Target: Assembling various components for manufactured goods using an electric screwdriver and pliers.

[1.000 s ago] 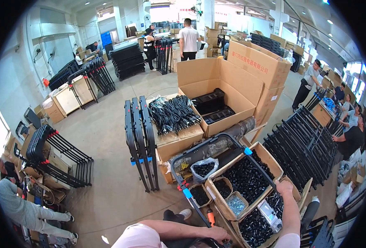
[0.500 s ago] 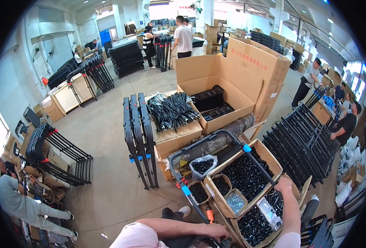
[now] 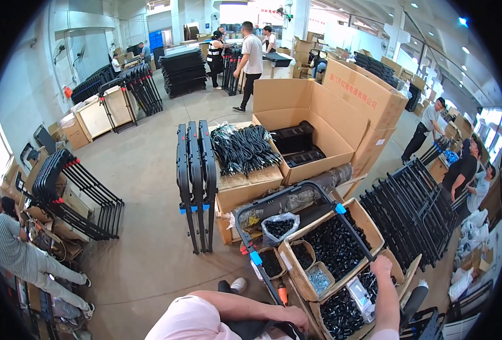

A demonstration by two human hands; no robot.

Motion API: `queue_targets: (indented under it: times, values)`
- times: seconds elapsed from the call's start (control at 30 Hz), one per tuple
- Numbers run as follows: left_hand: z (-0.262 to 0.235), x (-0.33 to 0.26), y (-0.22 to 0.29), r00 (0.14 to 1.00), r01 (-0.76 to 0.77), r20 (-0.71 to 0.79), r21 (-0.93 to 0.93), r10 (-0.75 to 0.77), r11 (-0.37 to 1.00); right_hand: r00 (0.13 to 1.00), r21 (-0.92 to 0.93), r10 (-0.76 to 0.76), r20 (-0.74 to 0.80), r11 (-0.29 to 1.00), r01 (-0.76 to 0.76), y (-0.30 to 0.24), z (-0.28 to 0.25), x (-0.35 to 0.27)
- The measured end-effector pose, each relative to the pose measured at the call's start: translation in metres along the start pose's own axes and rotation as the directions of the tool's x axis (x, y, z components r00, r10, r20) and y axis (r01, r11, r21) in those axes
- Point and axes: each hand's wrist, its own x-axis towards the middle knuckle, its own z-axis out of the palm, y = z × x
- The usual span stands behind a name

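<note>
A black U-shaped tubular frame (image 3: pixel 307 186) with blue clips on both legs slants over open boxes of small parts. My right hand (image 3: pixel 381 266) is closed round the end of its right leg. At the lower end of the left leg, my left hand (image 3: pixel 296 318) is closed, its fingers partly hidden. An orange-handled tool (image 3: pixel 283 293) is beside that leg. Beneath the frame, a cardboard box (image 3: pixel 287 258) holds black plastic pieces (image 3: pixel 341 243) and a smaller box of silver screws (image 3: pixel 319 279). A white boxy device (image 3: pixel 359 297) lies on more black pieces near my right forearm.
Three similar folded frames (image 3: pixel 193 170) stand left of a carton topped with black cables (image 3: pixel 245 148). A large open carton (image 3: pixel 304 113) stands behind. Stacked black racks (image 3: pixel 412 209) are on the right. Several people work around the hall, one in a striped shirt (image 3: pixel 7 243) at left.
My view has shifted slightly, while both hands keep their places on the frame. At the back, the person in the light shirt has turned and one leg now reaches out to the left.
</note>
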Motion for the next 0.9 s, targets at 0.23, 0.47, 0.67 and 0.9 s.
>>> queue_targets:
  times: [0.23, 0.47, 0.67, 0.9]
  values:
    - [-0.094, -0.062, -0.088, 0.646, -0.289, -0.743, -0.026, 0.174, 0.957, 0.941, 0.330, -0.323, 0.098, 0.903, 0.275, -0.080, -0.032, -0.167]
    - [-0.288, -0.218, -0.326, -0.337, 0.065, -0.714, -0.667, -0.613, 0.742, 0.874, 0.905, -0.288, 0.392, 0.291, -0.310, -0.153, -0.049, -0.351]
    - [-0.359, -0.304, -0.433, -0.575, 0.165, -0.299, -0.954, -0.761, 0.250, 0.879, 0.334, -0.136, 0.458, 0.942, -0.028, -0.193, -0.092, -0.355]
    - [-0.371, -0.322, -0.531, -0.674, 0.162, -0.099, -0.987, -0.732, -0.016, 0.878, 0.172, 0.129, 0.460, 0.958, -0.231, -0.222, -0.120, -0.365]
